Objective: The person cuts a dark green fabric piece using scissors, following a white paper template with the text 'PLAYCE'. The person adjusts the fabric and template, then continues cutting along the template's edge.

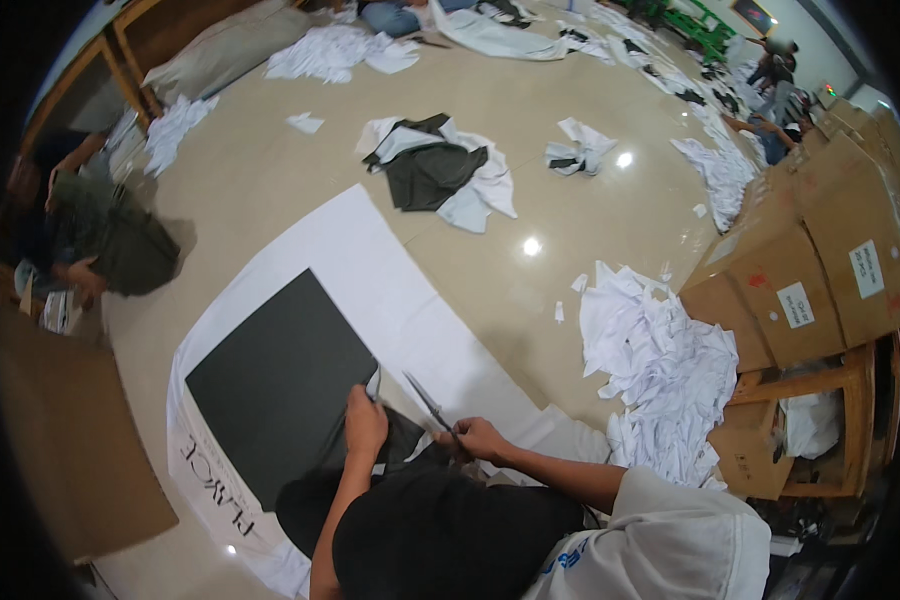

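Note:
A white sheet of cloth (390,290) with black lettering lies on the floor, carrying a dark grey rectangular panel (270,370). My left hand (366,420) grips the panel's right edge, where a pale flap is lifted. My right hand (475,440) holds metal scissors (425,400), blades pointing up and left over the white cloth, just right of my left hand. Loose dark fabric bunches below my hands by my black-clad legs.
Scrap piles (650,360) lie right, beside cardboard boxes (810,250) on a wooden frame. Grey-and-white cloths (435,175) lie ahead. A co-worker (70,170) handles a dark bundle at left, above a cardboard panel (70,430). Other people (775,140) are at the back right.

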The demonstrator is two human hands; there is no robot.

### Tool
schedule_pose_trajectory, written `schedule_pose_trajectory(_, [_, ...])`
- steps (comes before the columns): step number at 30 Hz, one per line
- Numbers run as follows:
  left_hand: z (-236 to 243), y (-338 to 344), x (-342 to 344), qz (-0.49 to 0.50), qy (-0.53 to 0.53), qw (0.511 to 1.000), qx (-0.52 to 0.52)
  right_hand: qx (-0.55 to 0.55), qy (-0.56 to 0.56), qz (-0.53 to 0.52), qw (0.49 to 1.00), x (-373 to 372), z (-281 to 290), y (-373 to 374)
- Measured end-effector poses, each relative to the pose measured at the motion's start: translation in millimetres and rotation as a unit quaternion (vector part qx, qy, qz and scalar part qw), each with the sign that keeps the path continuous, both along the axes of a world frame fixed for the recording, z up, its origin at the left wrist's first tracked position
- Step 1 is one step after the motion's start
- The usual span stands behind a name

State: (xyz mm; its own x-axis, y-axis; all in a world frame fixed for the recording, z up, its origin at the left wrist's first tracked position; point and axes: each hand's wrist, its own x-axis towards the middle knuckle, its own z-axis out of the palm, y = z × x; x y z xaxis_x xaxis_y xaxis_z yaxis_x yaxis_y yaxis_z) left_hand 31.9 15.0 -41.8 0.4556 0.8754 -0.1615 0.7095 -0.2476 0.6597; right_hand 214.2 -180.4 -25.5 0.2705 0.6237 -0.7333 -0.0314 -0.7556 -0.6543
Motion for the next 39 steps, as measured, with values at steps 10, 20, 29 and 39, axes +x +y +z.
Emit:
schedule_pose_trajectory(10, [-2,5,-5,-0.017,0.061,0.998,0.004,0.012,0.124,-0.047,0.991,-10,15,8])
schedule_pose_trajectory(20, [21,9,-3,-0.029,0.053,0.994,0.087,0.007,0.133,-0.034,0.99,-13,19,33])
schedule_pose_trajectory(29, [19,10,-5,-0.032,0.001,0.997,0.07,0.046,0.123,-0.03,0.991,-12,-3,74])
schedule_pose_trajectory(39, [27,13,-4,-0.029,0.008,0.999,0.031,0.042,0.115,-0.06,0.991,-16,-9,105])
